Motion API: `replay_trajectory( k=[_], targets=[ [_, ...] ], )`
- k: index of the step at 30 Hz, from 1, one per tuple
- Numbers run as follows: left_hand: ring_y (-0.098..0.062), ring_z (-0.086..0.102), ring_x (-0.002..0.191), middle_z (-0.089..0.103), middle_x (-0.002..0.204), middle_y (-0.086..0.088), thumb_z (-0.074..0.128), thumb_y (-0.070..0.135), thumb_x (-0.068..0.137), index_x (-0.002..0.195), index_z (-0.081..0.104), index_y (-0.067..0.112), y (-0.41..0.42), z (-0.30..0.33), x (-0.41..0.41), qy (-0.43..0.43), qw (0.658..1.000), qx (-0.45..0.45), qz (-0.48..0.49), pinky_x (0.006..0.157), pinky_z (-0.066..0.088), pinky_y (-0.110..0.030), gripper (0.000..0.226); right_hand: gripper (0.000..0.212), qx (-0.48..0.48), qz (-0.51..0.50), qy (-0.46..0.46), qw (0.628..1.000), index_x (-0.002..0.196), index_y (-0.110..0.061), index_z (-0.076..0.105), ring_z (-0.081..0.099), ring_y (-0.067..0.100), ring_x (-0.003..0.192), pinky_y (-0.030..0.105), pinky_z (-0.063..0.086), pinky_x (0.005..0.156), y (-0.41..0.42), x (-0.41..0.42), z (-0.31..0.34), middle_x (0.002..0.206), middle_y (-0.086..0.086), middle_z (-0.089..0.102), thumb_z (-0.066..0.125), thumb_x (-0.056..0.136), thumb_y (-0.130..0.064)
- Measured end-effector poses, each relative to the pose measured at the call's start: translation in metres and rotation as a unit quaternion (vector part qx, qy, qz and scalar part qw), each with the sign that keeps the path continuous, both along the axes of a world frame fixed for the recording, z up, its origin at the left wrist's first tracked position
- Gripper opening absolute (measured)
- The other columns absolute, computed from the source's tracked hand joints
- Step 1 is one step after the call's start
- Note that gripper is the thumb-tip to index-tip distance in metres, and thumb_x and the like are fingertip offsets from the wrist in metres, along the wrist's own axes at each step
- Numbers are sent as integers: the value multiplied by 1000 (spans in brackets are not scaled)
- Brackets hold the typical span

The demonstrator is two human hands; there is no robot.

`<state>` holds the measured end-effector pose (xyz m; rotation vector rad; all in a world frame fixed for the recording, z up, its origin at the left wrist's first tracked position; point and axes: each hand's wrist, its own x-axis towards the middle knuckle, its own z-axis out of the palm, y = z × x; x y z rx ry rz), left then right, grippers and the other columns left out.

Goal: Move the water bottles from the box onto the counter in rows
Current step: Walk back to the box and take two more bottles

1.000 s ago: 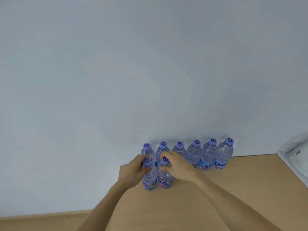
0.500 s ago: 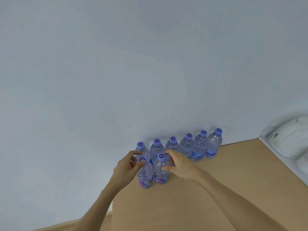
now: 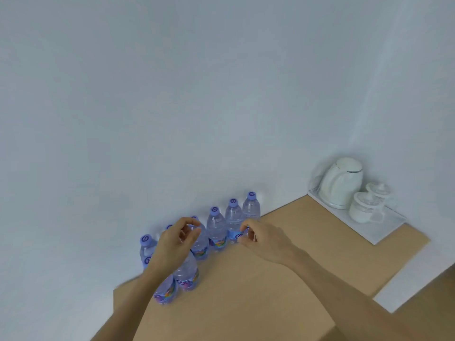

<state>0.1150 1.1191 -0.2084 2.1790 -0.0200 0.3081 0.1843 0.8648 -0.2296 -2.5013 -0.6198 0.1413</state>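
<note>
Scene: I look down through the head camera at a wooden counter point(image 3: 283, 279) set against a pale wall point(image 3: 197, 94).
Left hand: my left hand point(image 3: 172, 244) hangs above the front bottles, its fingers point(image 3: 190, 221) loosely curled around nothing.
Right hand: my right hand point(image 3: 266, 239) hangs apart from it, fingers point(image 3: 246, 226) also loosely curled, holding nothing.
Back row: a back row of water bottles point(image 3: 234, 219) stands along the wall, just beyond both sets of fingertips; I count six, with some caps partly hidden behind my left fingers.
Front row: two front bottles point(image 3: 186, 274) stand side by side below my left palm, nearer me than the back row.
Progress: I judge one row full and a second row just begun. The box is out of view, so I cannot tell how many bottles remain.
Next step: I judge both hands free to go for more bottles.
Orientation: every bottle stands upright, long axis vertical, purple cap up, label near the base.
Beyond my right fingers: a white kettle point(image 3: 341, 183) and glass cups point(image 3: 364, 207) sit on a white tray point(image 3: 384, 230), well apart from the bottles.
</note>
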Motion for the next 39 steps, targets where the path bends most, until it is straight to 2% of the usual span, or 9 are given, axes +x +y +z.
replay_trajectory(
  k=[7, 12, 15, 18, 23, 26, 32, 36, 39],
  targets=[
    [-9, 45, 60, 56, 71, -8, 62, 21, 92, 95, 65, 29, -154, 51, 48, -53, 993, 14, -100, 58, 38, -13, 10, 21, 4, -106, -32, 994, 101, -37, 53, 56, 3, 76, 28, 46, 73, -160, -15, 46, 85, -15, 58, 53, 87, -53],
    [-10, 49, 62, 54, 73, 0, 63, 26, 91, 96, 63, 36, -280, 81, 77, -89, 976, 6, -197, 64, 47, -26, 11, 19, 1, -195, -60, 979, 101, -42, 51, 56, 0, 76, 29, 43, 74, -287, -31, 79, 86, -16, 59, 52, 88, -56],
    [-8, 50, 63, 54, 75, 3, 63, 29, 91, 97, 62, 37, -361, 96, 89, -111, 959, 7, -260, 63, 45, -18, 10, 18, -21, -250, -83, 964, 100, -44, 48, 55, -2, 74, 28, 39, 70, -365, -48, 95, 85, -19, 58, 50, 89, -58],
    [-7, 52, 64, 56, 78, 9, 62, 31, 90, 96, 63, 38, -443, 115, 97, -114, 941, -10, -317, 65, 45, -15, 10, 20, -46, -306, -103, 945, 101, -46, 46, 54, -3, 74, 27, 36, 67, -438, -69, 109, 85, -20, 57, 47, 88, -61],
    [-18, 58, 67, 56, 82, 8, 61, 33, 91, 97, 63, 39, -579, 147, 96, -124, 901, -31, -414, 61, 44, -18, 8, 20, -75, -407, -124, 902, 102, -42, 50, 59, 5, 72, 27, 53, 70, -544, -107, 126, 84, -20, 57, 53, 90, -57],
    [-23, 60, 70, 57, 85, 9, 60, 35, 92, 99, 62, 39, -652, 157, 96, -120, 877, -44, -464, 59, 45, -23, 8, 16, -81, -457, -132, 876, 99, -41, 49, 57, 3, 71, 18, 45, 63, -599, -126, 133, 81, -20, 54, 56, 91, -53],
    [-15, 62, 72, 57, 86, 17, 57, 34, 94, 102, 62, 33, -789, 154, 111, -150, 847, -34, -508, 57, 46, -14, 9, 17, -117, -531, -135, 828, 100, -36, 50, 55, 3, 71, 17, 34, 59, -701, -139, 134, 83, -16, 55, 54, 93, -51],
    [-10, 61, 77, 56, 87, 22, 56, 34, 94, 102, 61, 33, -877, 153, 134, -164, 828, -37, -536, 58, 44, -7, 9, 20, -132, -570, -128, 801, 102, -38, 48, 56, 5, 73, 24, 45, 69, -776, -122, 137, 87, -17, 56, 53, 91, -55],
    [-5, 60, 83, 56, 89, 24, 56, 35, 94, 102, 60, 35, -937, 156, 157, -174, 814, -42, -553, 66, 47, -7, 9, 23, -125, -593, -132, 785, 105, -39, 49, 55, 2, 73, 24, 41, 69, -828, -106, 143, 88, -18, 55, 53, 90, -56]
  ],
)
